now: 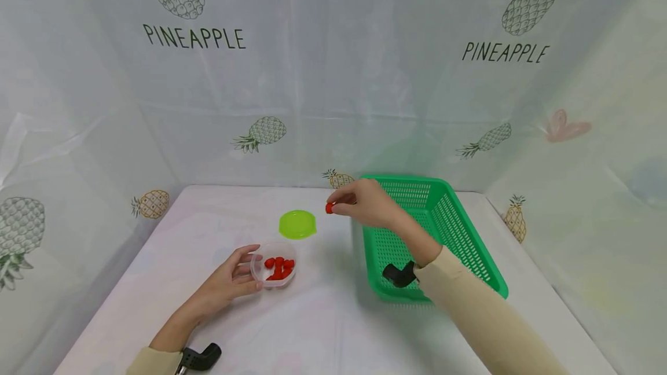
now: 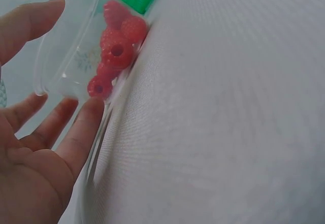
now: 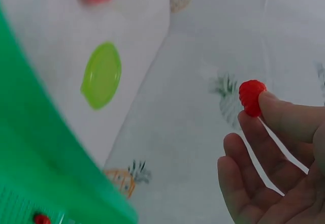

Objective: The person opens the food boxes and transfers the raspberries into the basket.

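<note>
My right hand (image 1: 367,204) pinches a red raspberry (image 3: 251,97) between thumb and finger, raised near the basket's far left corner. My left hand (image 1: 229,282) holds a small clear plastic tub (image 1: 260,274) from its left side, thumb nearer me and fingers on the far side. Several red raspberries (image 2: 119,51) lie on the tub's bottom; some show a round hole in the end. Just behind the tub lies a bright green lid (image 1: 297,224) on the table.
A green perforated plastic basket (image 1: 471,233) stands on the right, under my right forearm. Inside it, a red piece (image 3: 41,219) shows in the right wrist view. The white-covered table (image 1: 312,328) meets a pineapple-printed curtain (image 1: 333,74) at the back and sides.
</note>
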Available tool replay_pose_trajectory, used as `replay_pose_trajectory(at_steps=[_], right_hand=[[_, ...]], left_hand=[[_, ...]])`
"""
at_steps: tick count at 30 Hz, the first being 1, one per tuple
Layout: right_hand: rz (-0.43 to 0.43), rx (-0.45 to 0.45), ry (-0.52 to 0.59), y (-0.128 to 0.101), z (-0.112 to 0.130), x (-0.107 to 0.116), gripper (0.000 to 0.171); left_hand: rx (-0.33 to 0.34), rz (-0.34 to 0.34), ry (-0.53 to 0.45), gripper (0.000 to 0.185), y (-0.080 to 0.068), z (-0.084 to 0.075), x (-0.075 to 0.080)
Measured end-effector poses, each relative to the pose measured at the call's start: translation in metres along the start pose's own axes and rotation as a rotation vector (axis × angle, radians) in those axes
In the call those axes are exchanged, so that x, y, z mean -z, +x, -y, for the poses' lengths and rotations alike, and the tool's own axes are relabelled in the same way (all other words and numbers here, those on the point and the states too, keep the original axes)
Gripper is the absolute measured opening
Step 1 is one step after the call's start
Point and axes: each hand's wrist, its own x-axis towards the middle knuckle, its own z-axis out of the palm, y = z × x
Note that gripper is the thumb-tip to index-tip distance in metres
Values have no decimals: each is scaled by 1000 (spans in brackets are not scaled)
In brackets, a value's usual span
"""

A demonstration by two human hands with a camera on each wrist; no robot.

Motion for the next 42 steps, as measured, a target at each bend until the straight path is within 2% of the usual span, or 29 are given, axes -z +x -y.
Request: replay_pose_trajectory(at_steps=[6,13,21,27,35,42], right_hand=[[-11,-98,20,-7,-39,36,22],[-31,-142,35,-15,-94,57,28],[-52,-238,-3,-29,-138,64,29],[-60,-292,-30,-38,-158,67,30],[-29,-382,-48,-50,-187,66,30],[-15,-432,-12,-57,-201,63,31]], left_hand=[[-2,4,-14,87,-2,-1,0],[-9,1,-23,87,-3,0,0],[6,-13,5,87,-2,4,-2],[6,-19,11,88,-1,3,-3],[8,-13,-5,87,-1,2,-2],[7,-16,-12,88,-2,2,-2]])
